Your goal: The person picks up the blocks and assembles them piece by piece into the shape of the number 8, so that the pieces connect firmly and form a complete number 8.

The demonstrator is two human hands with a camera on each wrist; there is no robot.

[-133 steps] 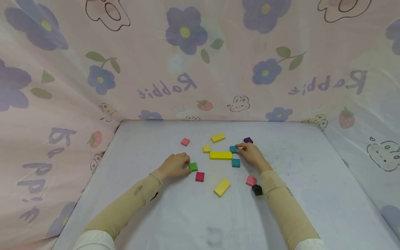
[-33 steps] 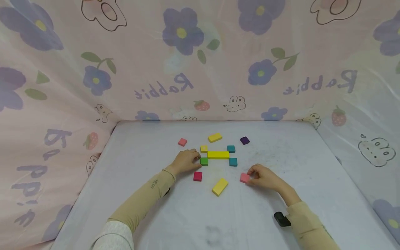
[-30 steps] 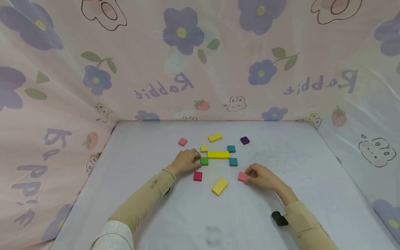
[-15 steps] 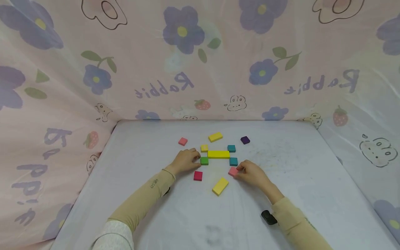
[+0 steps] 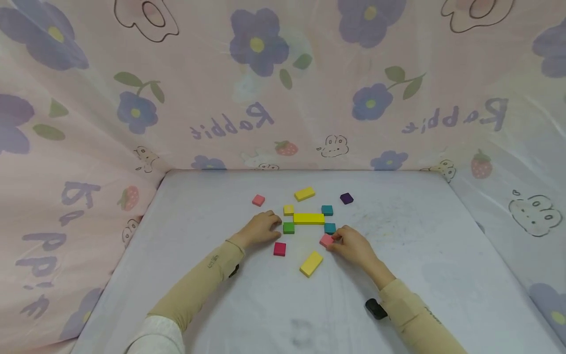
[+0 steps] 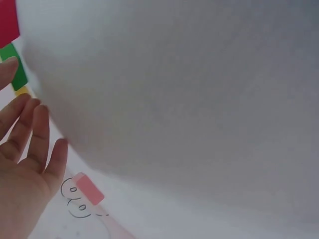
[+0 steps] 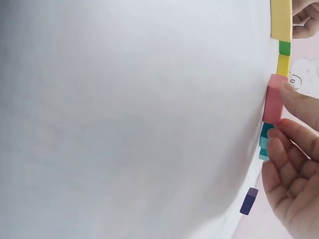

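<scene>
Since about a second ago, the pink block [image 5: 326, 240] has come inward to just beside the near teal block [image 5: 329, 228], pinched between the right hand's [image 5: 353, 246] thumb and fingers; the left hand [image 5: 258, 230] has drawn slightly back from the green block [image 5: 289, 227]. Largest first: I see the pale table [image 5: 265, 309] under everything. The left hand stands wide, fingers loosely spread, beside the green block. Mid-table I note the long yellow block [image 5: 308, 219], with the small yellow block [image 5: 289, 210] and green block by its left end, near teal block and far teal block [image 5: 327, 210] by its right. Smaller: one yellow bar [image 5: 304, 193] beyond, another yellow bar [image 5: 311, 264] nearer. Smallest: red block [image 5: 279, 249] near the left hand; purple block [image 5: 347, 198] farther out, right.
</scene>
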